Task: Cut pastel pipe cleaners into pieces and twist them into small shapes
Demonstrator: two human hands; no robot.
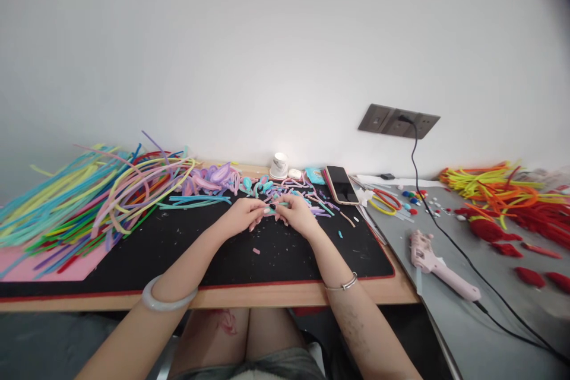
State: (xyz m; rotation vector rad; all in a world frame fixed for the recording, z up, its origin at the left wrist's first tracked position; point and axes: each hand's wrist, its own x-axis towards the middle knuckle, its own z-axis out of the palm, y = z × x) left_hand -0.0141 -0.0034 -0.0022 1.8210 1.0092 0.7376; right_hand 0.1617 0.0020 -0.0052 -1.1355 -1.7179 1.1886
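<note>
My left hand [246, 212] and my right hand [296, 214] meet over the black mat [285, 258], fingertips pinched close together. Between them runs a short teal pipe cleaner [272, 209], mostly covered by the fingers. Just beyond the hands lie cut pipe cleaner pieces in purple, pink and teal [320, 205]. Purple and pink looped pipe cleaner shapes [216, 178] are heaped to the left of them. A small pink piece [256, 251] rests on the mat nearer to me.
Long coloured pipe cleaners [75, 202] pile up on the left. Behind the hands stand a white cup [280, 165] and a phone [342, 184]. A pink glue gun [445, 273] with a black cord [449, 237] lies on the grey table at right, near red and orange pipe cleaners [499, 190].
</note>
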